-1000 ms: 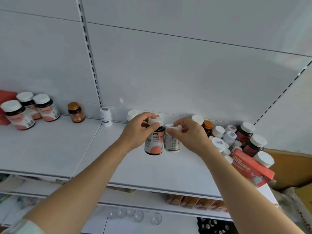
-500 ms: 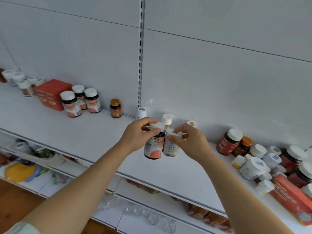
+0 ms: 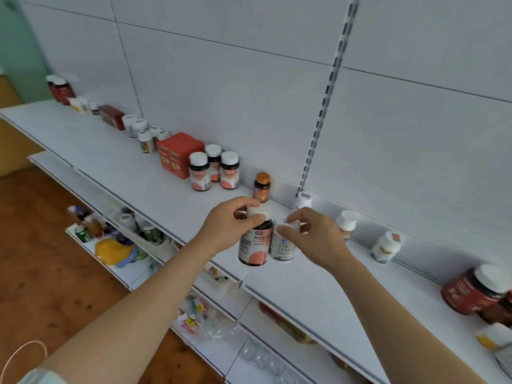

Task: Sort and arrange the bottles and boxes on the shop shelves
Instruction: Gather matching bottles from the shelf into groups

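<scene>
White panelled wall backs the long white shelf (image 3: 91,151) that runs in front of you, with wooden floor showing at lower left.

Far left on the shelf stand dark red jars (image 3: 62,90), then a few small white bottles (image 3: 81,104) and a dark red box (image 3: 112,116). Next comes a cluster of white-capped bottles (image 3: 145,131), just beside a bright red box (image 3: 178,153). Right of that box three dark bottles with pink labels (image 3: 214,170) stand together, and a small amber bottle with an orange cap (image 3: 261,187) stands apart near the back wall.

Your left hand (image 3: 227,228) has its fingers and thumb curled round the white cap of a dark bottle with a pink label (image 3: 255,245), holding it above the shelf's front part. Touching it on the right is a white bottle with blue print (image 3: 282,248), which your right hand (image 3: 315,239) pinches by the cap between thumb and fingertips. Both bottles hang upright, side by side.

Behind your right hand a white bottle with a blue-marked cap (image 3: 302,199) stands at the slotted upright (image 3: 324,106). Further right stand a white-capped bottle (image 3: 346,223) and a tilted white bottle (image 3: 386,246). At the far right a large red jar with a white lid (image 3: 473,291) leans beside other partly cropped items.

Below, lower shelves (image 3: 133,270) hold mixed goods too blurred to name.
</scene>
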